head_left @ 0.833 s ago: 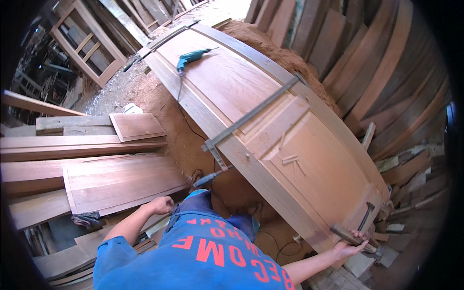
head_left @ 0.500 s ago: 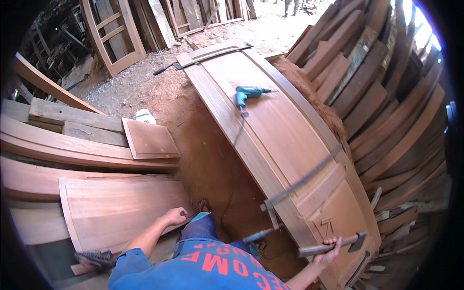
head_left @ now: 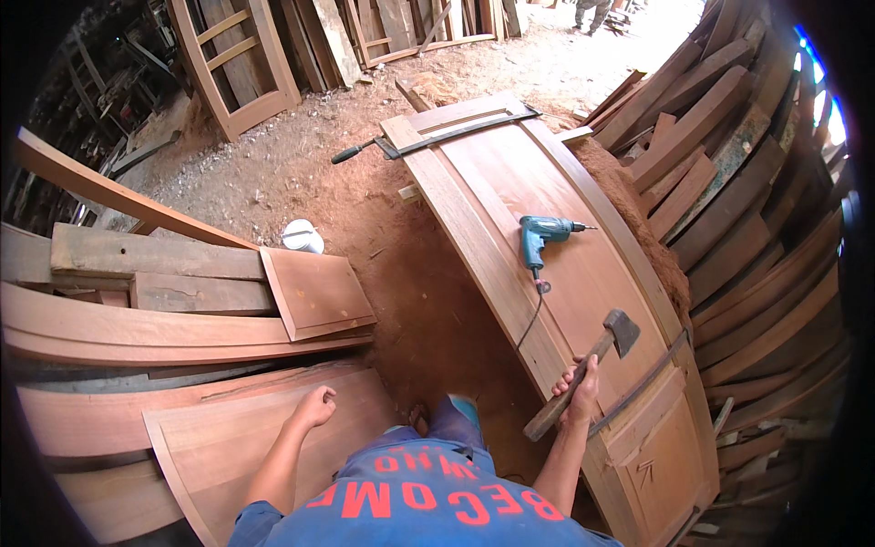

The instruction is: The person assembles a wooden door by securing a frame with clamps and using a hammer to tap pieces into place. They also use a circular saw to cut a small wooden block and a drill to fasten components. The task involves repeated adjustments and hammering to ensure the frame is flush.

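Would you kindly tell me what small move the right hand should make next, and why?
Perhaps the right hand should steer the wooden-handled tool clear of the drill, since the drill lies unheld on the panelled door, just beyond the tool's dark metal head.

Here we are, looking across a reddish-brown earthen floor (head_left: 415, 305), strewn with pale chips towards the far side. Up ahead we have a brown wooden frame with two lighter crossbars (head_left: 258, 116) leaning upright, and beside it a row of weathered grey and brown upright planks (head_left: 335, 44). Over on our right, long dark-brown timber boards (head_left: 697, 128) slant in a thick bank! Strong daylight bleaches the ground at the top and breaks through gaps behind those boards, while the upper left corner sits in deep shadow.
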A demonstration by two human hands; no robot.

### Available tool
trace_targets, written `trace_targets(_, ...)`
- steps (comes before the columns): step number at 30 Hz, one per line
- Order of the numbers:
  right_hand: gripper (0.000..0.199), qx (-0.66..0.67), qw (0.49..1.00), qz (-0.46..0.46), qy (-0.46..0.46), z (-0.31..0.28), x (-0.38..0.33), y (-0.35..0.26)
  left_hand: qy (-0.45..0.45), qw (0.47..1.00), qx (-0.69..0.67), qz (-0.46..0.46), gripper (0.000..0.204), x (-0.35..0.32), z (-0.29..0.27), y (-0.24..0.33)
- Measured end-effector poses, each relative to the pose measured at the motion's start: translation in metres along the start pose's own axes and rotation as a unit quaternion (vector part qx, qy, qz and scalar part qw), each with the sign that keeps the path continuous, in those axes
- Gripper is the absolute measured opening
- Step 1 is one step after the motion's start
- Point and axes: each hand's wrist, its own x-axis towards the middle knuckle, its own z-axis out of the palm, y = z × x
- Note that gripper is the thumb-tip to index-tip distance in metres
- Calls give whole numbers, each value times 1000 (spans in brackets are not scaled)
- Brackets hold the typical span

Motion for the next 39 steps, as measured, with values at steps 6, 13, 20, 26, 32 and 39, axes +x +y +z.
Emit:
trace_targets(6,27,-188,977,-51,-84,73,58,-8,-17,996,-55,61,37,93,-48,77)
trace_targets(13,18,-295,949,10,-111,161,153,3,38,989,-108,90,31,230,-116,147)
trace_targets(20,27,-443,875,52,-188,254,251,-8,72,983,-149,74,31,336,-189,188)
trace_targets(26,37,-689,677,-69,-251,356,323,-46,211,972,-30,98,51,434,-273,232)
trace_targets(32,37,-775,546,-10,-319,506,407,-56,177,979,33,94,80,566,-355,265)
trace_targets(39,36,-831,414,-47,-368,687,524,0,-357,912,-199,-19,38,687,-369,258)
